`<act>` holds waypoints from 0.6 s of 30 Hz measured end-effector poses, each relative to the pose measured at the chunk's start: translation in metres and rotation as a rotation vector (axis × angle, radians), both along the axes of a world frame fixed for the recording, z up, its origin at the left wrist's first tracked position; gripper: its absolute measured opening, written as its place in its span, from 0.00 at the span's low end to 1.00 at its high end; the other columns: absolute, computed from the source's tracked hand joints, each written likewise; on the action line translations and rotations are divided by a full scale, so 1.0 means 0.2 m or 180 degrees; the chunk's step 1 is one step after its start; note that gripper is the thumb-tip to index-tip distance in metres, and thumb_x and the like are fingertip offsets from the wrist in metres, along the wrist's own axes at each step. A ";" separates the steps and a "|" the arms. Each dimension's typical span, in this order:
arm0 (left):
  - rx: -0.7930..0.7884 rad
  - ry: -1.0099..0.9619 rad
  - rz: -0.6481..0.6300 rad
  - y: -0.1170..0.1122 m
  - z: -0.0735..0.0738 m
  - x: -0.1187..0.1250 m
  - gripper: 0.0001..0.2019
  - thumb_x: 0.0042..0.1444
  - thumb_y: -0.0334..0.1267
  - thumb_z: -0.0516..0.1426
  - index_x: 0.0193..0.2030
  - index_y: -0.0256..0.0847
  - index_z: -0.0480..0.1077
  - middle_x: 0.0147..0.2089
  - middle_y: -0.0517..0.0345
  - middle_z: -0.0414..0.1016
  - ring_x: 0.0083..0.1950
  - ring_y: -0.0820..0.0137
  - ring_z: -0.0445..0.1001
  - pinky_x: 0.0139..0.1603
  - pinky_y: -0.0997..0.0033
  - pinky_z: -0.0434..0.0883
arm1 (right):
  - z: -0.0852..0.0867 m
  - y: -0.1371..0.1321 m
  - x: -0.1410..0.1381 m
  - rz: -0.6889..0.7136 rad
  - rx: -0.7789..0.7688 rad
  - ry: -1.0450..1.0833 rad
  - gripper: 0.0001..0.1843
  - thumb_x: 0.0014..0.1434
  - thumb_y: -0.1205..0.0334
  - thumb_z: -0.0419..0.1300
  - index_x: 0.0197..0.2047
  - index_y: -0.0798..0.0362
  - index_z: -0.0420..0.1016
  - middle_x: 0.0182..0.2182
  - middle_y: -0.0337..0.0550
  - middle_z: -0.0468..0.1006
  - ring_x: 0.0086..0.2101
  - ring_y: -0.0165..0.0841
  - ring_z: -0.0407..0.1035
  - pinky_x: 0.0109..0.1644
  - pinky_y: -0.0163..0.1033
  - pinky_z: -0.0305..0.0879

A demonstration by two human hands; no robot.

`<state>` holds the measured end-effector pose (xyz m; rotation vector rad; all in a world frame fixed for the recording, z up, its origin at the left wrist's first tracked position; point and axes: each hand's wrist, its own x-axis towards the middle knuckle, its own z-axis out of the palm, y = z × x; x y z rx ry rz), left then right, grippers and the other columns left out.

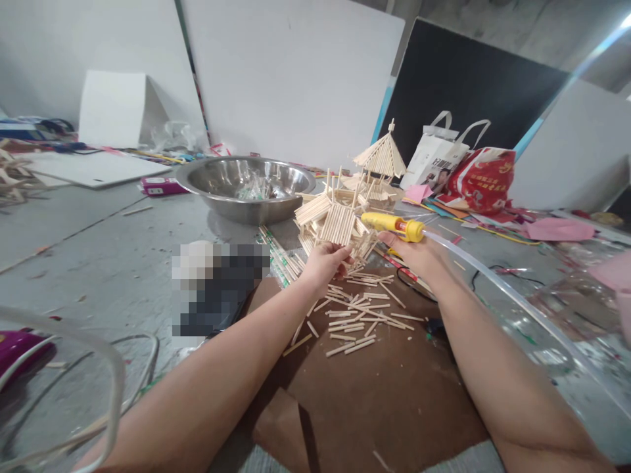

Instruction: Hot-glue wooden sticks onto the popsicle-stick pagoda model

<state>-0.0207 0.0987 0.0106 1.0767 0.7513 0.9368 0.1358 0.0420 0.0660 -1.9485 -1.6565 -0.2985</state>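
Observation:
My right hand (pixel 407 249) is wrapped round a yellow hot glue gun (pixel 389 223), whose nozzle points left at a model house built of wooden sticks (pixel 308 226). A long clear glue stick (pixel 513 302) runs out of the gun's back end. With thumb and fingers closed, my left hand (pixel 325 266) grips the lower edge of a small panel of sticks (pixel 338 223) on the model's near side. Whether the panel is joined to the model I cannot tell. Below both hands, several loose short sticks (pixel 355 318) lie on a brown board (pixel 394 394).
Behind the model stands a pointed stick roof (pixel 382 154) on posts. A steel basin (pixel 246 210) holding clear plastic sits to the left. Paper bags (pixel 436 154) and a red bag (pixel 480 180) are at the back right. A pale cable (pixel 116 368) loops at the lower left.

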 end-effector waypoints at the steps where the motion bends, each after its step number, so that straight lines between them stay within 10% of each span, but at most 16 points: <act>1: -0.0009 0.0009 -0.0005 0.00 0.00 0.00 0.10 0.41 0.39 0.59 0.23 0.35 0.62 0.20 0.61 0.68 0.12 0.82 0.59 0.12 0.80 0.56 | 0.00 0.00 0.00 -0.0001 -0.0004 0.0013 0.28 0.47 0.37 0.45 0.33 0.49 0.73 0.28 0.43 0.76 0.32 0.40 0.69 0.31 0.41 0.62; 11: 0.0137 0.0531 -0.0591 -0.01 0.01 -0.03 0.10 0.41 0.40 0.59 0.28 0.37 0.65 0.25 0.58 0.70 0.16 0.81 0.61 0.15 0.79 0.60 | 0.02 -0.02 0.06 -0.0016 0.0083 0.0564 0.29 0.46 0.36 0.45 0.33 0.49 0.74 0.25 0.45 0.75 0.31 0.40 0.69 0.31 0.42 0.63; 18: 0.2116 0.2072 -0.0662 -0.01 0.06 -0.11 0.04 0.38 0.31 0.57 0.17 0.39 0.67 0.16 0.63 0.65 0.18 0.79 0.58 0.19 0.79 0.53 | 0.03 -0.06 0.16 0.0192 0.0340 0.0697 0.29 0.47 0.36 0.43 0.34 0.50 0.72 0.16 0.41 0.72 0.19 0.34 0.66 0.25 0.40 0.62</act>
